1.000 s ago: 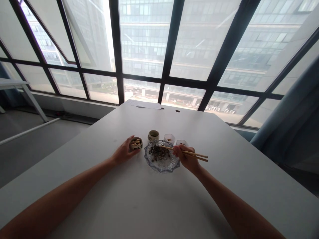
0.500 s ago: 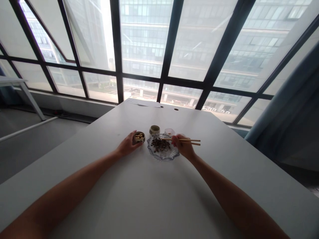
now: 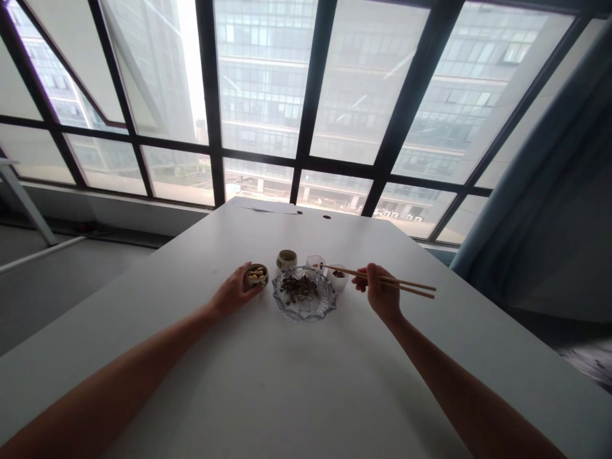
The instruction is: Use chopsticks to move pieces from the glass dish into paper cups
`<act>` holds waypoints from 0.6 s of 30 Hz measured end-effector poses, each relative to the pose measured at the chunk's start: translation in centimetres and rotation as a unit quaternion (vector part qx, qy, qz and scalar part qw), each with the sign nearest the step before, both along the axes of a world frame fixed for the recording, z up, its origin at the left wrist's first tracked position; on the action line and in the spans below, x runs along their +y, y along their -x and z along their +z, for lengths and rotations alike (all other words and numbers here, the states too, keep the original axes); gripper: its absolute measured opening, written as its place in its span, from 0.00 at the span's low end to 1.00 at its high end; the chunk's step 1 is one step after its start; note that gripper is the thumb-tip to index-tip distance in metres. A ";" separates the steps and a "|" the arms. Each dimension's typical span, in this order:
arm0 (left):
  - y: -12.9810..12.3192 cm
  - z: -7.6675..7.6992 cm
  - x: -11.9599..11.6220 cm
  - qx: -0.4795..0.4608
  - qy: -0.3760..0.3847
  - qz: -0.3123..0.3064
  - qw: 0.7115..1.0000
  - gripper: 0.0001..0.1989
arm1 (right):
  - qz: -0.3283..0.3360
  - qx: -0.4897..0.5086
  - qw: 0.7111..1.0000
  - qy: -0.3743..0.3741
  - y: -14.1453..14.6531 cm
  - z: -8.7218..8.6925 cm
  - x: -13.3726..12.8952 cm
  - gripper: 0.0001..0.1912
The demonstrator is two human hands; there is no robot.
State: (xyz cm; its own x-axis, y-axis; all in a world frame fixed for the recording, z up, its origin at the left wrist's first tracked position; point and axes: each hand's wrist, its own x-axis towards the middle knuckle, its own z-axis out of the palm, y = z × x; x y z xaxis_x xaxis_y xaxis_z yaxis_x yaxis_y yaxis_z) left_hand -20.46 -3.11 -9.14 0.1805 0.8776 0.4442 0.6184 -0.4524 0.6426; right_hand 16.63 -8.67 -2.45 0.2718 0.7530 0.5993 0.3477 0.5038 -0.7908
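Observation:
My left hand (image 3: 233, 292) is wrapped round a small patterned cup (image 3: 257, 276) that holds several pale, nut-like pieces. Chopsticks (image 3: 406, 285) are gripped in my right hand (image 3: 381, 292), their tips over the small clear cups right of centre; a small dark piece shows at the tips. Between my hands stands a scalloped glass dish (image 3: 306, 313) with dark, seed-like pieces in it. Behind the dish is a second patterned cup (image 3: 286, 258). One clear cup (image 3: 314, 261) and another clear cup (image 3: 337, 280) with dark bits stand at its right.
Everything stands on a white table (image 3: 268, 382). Papers (image 3: 265, 206) lie at its far edge, near two dark round holes. Large windows rise beyond it, a blue curtain (image 3: 521, 185) hangs at the right, and a white table leg (image 3: 29, 204) is at the far left.
My right hand has moved right, taking the chopstick tips from the glass dish to above the clear cups. My left hand stays on its cup. The whole view has shifted slightly.

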 end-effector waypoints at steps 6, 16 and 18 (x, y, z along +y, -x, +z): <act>-0.1 -0.3 0.3 0.004 -0.006 0.001 1.000 0.38 | -0.037 -0.265 0.961 -0.074 -2.4 1.0 -2.0 0.22; -0.2 -0.1 0.2 0.006 -0.002 0.007 1.000 0.39 | -0.070 -0.155 0.985 -0.030 -1.6 3.8 0.3 0.28; -0.3 0.0 0.1 0.003 -0.001 0.008 1.000 0.39 | -0.025 -0.110 0.993 -0.031 -0.2 4.6 0.4 0.28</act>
